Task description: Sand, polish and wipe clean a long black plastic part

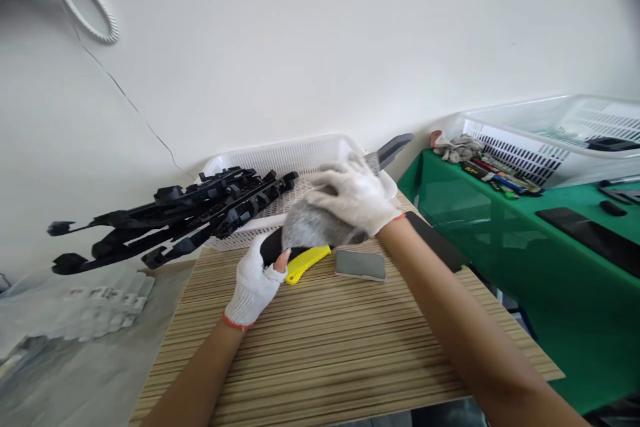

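My left hand (254, 283), in a white knit glove with a bare thumb tip, grips the near end of a long black part (271, 247). The part's grey-looking far end rises to the upper right. My right hand (353, 197), also gloved, lies over the middle of the part with its fingers curled round a fuzzy grey cloth (313, 223). Motion blurs the cloth and the fingers; much of the part is hidden beneath them. Just below lie a yellow utility knife (307, 264) and a flat grey block (361, 265) on the wood-grain table (320, 347).
Behind my hands stands a white basket (280, 159), with several black plastic strips (200, 210) jutting left from it. A dark flat sheet (435, 240) lies on the right. The green-covered table (465, 213) bears gloves (457, 147), pens (500, 177) and another white basket (540, 160).
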`<state>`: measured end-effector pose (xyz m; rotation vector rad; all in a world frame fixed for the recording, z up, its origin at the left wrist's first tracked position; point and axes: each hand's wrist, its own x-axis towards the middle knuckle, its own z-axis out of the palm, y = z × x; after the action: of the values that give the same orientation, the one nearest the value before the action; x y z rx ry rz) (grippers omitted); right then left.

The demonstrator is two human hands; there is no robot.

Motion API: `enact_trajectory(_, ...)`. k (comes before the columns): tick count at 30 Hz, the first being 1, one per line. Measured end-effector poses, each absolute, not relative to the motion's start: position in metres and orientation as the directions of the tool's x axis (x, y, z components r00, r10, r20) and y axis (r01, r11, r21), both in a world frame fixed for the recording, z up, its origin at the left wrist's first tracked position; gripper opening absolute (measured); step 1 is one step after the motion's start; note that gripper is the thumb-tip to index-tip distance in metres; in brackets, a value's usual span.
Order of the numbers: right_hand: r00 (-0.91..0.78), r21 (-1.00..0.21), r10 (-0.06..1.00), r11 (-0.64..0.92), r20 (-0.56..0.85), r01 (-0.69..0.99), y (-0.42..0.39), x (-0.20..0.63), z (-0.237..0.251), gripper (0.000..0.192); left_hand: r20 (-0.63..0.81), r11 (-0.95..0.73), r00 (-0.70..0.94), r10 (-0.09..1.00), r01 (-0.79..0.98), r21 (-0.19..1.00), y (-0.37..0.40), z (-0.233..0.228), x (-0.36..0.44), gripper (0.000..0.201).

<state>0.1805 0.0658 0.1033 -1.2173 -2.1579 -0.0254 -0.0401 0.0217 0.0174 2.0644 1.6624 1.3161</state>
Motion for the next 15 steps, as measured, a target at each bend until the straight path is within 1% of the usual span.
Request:
enact_trajectory(1,-0.26,-0.319,0.796,0.485,0.546,0.814,0.071,0.195,0.106,0.031,0.494,-0.363,-0.003,0.869,0.676,0.641,0.018,0.016,-0.042,0.042)
enact_trajectory(3,-0.04,-0.384,0.817,0.312,0.575,0.869,0.082,0.225,0.105,0.034,0.457,-0.363,0.021,0.889,0.64,0.677,0.015,0.015,-0.044,0.044)
enact_trajectory(5,0.18,-0.48,0.783,0.167,0.595,0.861,0.092,0.253,0.1,0.037,0.438,-0.358,0.033,0.898,0.632,0.687,0.016,0.016,-0.045,0.047)
enact_trajectory(7,0.313,-0.566,0.754,0.094,0.577,0.819,0.099,0.276,0.093,0.042,0.451,-0.366,0.036,0.892,0.643,0.673,0.018,0.017,-0.045,0.048)
enact_trajectory(9,0.373,-0.621,0.742,0.073,0.557,0.781,0.103,0.292,0.087,0.048,0.474,-0.381,0.04,0.88,0.656,0.652,0.019,0.019,-0.045,0.047)
enact_trajectory(12,0.41,-0.663,0.742,0.061,0.53,0.746,0.104,0.301,0.084,0.055,0.488,-0.396,0.048,0.871,0.656,0.642,0.017,0.018,-0.045,0.045)
enact_trajectory(15,0.386,-0.64,0.754,0.059,0.531,0.766,0.101,0.292,0.089,0.058,0.473,-0.392,0.051,0.88,0.639,0.661,0.016,0.017,-0.044,0.045)
